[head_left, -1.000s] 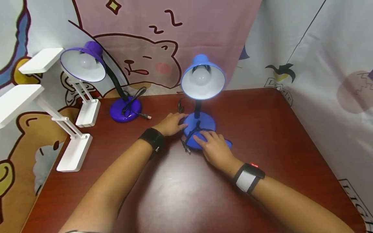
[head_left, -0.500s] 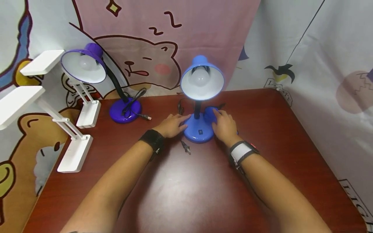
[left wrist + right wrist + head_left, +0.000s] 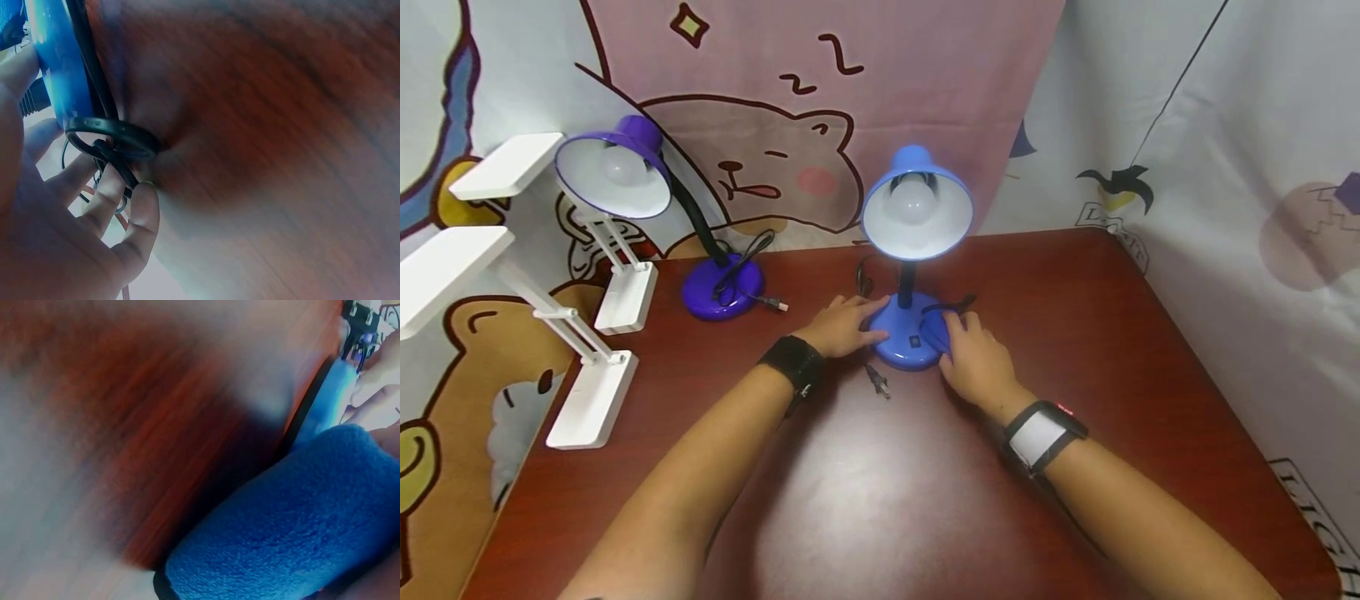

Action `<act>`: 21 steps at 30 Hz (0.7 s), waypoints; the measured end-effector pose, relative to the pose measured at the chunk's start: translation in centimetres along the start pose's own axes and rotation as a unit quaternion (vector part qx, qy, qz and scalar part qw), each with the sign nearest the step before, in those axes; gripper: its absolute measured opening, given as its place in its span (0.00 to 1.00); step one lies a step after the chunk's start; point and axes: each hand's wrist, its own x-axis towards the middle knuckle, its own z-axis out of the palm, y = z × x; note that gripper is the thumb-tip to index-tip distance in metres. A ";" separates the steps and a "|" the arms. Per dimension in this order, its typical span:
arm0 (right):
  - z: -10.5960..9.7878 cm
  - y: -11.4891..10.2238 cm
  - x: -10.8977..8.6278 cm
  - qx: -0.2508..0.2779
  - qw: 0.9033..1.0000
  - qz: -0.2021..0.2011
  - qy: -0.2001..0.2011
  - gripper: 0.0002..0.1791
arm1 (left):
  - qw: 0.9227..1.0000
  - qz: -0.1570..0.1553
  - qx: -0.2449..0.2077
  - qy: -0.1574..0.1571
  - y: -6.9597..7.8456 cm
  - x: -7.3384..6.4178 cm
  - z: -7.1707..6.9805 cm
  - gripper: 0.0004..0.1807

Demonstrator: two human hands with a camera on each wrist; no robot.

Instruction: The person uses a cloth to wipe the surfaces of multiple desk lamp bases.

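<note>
A blue desk lamp [image 3: 891, 333] stands upright at the back middle of the table, its white-lined shade tilted forward. My left hand [image 3: 837, 327] holds the left side of its round base, with thumb and index finger on the rim. In the left wrist view, a black looped cable [image 3: 112, 134] lies against the fingertips. My right hand [image 3: 981, 362] grips a dark blue fleecy cleaning pad [image 3: 281, 519] with black trim and presses it on the base's right side. Beside the pad, a small black switch [image 3: 914, 341] shows on the base. Part of the pad is under my fingers.
At the left stand a purple desk lamp [image 3: 718, 292] with a coiled cable and two white folding lamps [image 3: 591, 400]. The blue lamp's plug [image 3: 877, 382] lies in front of its base. A patterned cloth backdrop [image 3: 760, 167] hangs right behind the table [image 3: 1112, 375].
The right hand has moved the pad from the front of the lamp base to its back right, then forward along the right side. The left hand stays at the base.
</note>
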 end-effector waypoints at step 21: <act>1.2 -0.3 -1.4 -0.019 0.997 -0.067 0.030 0.37 | 1.000 0.005 -0.003 0.012 0.0 -0.3 0.2 0.41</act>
